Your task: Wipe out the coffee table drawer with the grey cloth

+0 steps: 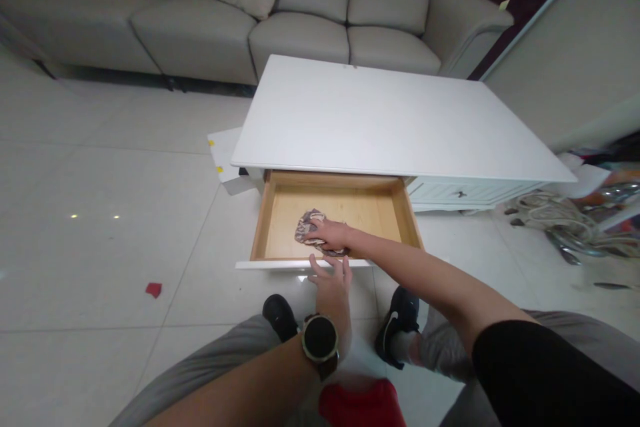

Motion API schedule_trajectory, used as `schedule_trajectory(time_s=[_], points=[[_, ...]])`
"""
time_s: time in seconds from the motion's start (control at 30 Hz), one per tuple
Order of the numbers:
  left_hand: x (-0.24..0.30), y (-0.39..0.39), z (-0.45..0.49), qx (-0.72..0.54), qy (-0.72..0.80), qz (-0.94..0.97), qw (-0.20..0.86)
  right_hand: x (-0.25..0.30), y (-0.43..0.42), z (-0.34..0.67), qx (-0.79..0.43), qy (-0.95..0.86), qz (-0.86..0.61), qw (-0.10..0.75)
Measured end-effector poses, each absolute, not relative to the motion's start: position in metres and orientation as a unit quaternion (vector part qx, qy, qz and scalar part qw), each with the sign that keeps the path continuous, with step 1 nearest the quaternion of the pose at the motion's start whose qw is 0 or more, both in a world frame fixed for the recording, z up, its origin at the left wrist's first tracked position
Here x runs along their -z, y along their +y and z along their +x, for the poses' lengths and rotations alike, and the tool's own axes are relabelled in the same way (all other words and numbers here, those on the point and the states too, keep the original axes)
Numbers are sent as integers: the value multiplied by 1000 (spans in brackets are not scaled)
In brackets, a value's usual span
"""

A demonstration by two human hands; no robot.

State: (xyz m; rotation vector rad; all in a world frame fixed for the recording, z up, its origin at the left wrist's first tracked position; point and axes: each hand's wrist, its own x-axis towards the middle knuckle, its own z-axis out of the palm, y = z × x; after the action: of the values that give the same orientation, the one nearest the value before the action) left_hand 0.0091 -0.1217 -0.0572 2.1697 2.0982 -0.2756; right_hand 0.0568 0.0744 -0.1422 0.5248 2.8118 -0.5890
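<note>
The pulled-out wooden drawer (373, 203) of the white table (390, 120) holds a crumpled patterned cloth (302, 227) near its front edge. The right hand (331, 235) lies on it; whether its fingers grip is unclear. The left hand (331, 283), fingers spread, is at the drawer's front edge.

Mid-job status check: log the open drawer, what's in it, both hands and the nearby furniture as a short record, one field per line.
Drawer: pulled out, pale wood inside
Cloth: patterned, bunched, on the drawer bottom
Right hand: on the cloth
Left hand: at the drawer's front edge, fingers spread; contact unclear
Table: white; second drawer at right, shut
Sofa: grey, beyond the table
</note>
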Motion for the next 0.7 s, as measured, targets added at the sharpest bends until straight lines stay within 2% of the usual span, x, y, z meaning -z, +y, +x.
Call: schedule_trajectory(time_s=[0.2,0.33,0.53,0.7], points=[[62,-121,10,80,696,711,55,135,74,-7,146,969,153,124],[60,-120,9,67,698,710,62,130,100,19,136,929,318,134],[52,-114,6,93,679,725,71,132,130,128,121,803,549,196],[57,-117,3,64,682,724,75,144,123,192,104,677,706,182]])
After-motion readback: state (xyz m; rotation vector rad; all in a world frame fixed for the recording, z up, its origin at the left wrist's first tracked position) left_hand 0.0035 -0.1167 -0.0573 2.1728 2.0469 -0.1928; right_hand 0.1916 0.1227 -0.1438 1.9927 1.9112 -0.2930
